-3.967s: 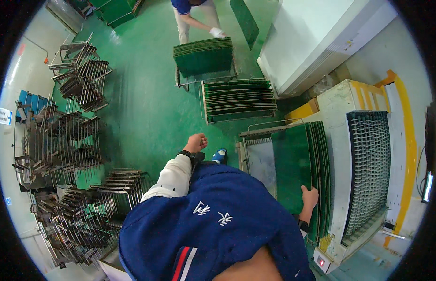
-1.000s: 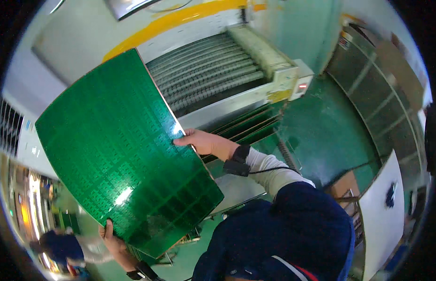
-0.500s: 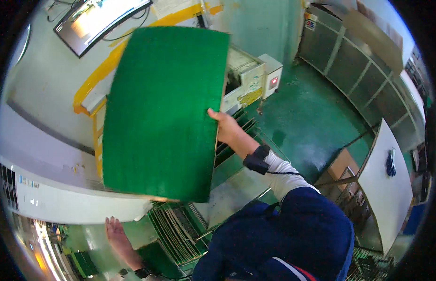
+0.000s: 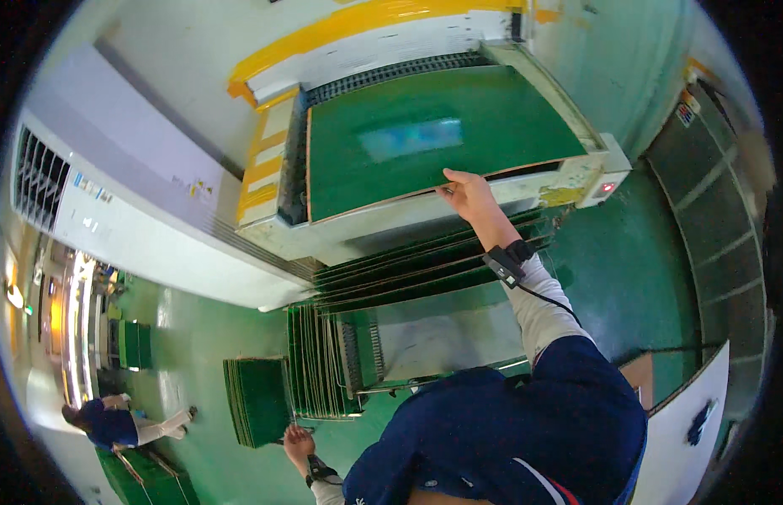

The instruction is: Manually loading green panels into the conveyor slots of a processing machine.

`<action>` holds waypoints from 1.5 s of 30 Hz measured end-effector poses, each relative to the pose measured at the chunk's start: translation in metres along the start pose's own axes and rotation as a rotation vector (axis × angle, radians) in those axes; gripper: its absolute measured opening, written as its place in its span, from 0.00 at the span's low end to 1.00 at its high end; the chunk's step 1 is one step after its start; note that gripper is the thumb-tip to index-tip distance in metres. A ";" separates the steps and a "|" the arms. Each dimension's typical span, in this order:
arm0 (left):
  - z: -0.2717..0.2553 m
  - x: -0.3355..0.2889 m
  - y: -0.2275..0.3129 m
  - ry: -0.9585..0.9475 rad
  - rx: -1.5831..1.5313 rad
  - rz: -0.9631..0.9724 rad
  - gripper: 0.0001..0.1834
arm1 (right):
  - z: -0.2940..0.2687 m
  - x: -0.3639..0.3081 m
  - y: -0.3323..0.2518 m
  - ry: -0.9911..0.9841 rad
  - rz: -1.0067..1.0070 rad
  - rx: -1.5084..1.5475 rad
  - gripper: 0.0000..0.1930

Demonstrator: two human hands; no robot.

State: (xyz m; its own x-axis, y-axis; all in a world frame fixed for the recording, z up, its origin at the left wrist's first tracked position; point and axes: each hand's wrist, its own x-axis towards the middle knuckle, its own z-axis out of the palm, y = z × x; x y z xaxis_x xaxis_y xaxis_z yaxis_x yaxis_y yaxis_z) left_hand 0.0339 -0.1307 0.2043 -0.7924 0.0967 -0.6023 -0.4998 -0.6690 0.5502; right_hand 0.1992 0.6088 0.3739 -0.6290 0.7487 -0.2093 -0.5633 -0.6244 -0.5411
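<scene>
Green panel [image 4: 501, 118] lies nearly flat on top of the roller machine [image 4: 278, 240], covering most of its bed — a row of dark rollers [image 4: 400, 74] shows past the far edge, glare patch mid-panel. Right hand [image 4: 469, 200] is at the panel's near edge, fingertips on it. Right grip partly open; cannot tell if it pinches the edge or only rests there. Left hand [image 4: 299, 446] is low, well apart from that panel, beside a stack of green panels [image 4: 255, 404]. Left grip loosely open, nothing seen in it (too small to tell if it touches the stack's frame). Black wrist device [image 4: 504, 266] on the right wrist, its cable running up the pale sleeve [image 4: 547, 307].

Below the machine's front: a rack of green panels [image 4: 408, 273], set on edge with gaps, and a pale grey plate [image 4: 450, 332] nearer the person. Left of that, more upright panels [image 4: 311, 362], next to the stack. Control box [image 4: 612, 172] with a red light at the machine's right end. Yellow tape [image 4: 374, 17] on the wall behind; long white cabinet [image 4: 164, 231] at left. Co-worker [image 4: 114, 423] lower left — beside another green stack [image 4: 143, 480]. White board [image 4: 682, 438] lower right, dark glove [image 4: 702, 423] on it.
</scene>
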 end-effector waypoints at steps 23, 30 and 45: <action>-0.116 -0.069 -0.076 0.415 -0.039 -0.019 0.06 | 0.029 0.105 0.005 0.015 0.279 -0.158 0.11; -0.096 -0.064 -0.080 0.421 -0.047 -0.120 0.06 | 0.036 0.092 -0.003 -0.095 0.234 -0.671 0.15; -0.098 -0.066 -0.098 0.456 -0.040 -0.113 0.05 | 0.027 0.098 -0.001 -0.079 -0.620 -2.102 0.22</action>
State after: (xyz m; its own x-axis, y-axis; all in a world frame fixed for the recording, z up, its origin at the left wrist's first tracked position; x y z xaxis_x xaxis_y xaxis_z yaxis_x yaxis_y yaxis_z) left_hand 0.1693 -0.1438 0.1331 -0.4950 -0.1571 -0.8546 -0.5532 -0.7014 0.4494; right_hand 0.1232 0.6770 0.3760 -0.6950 0.6600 0.2853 0.5570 0.7451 -0.3668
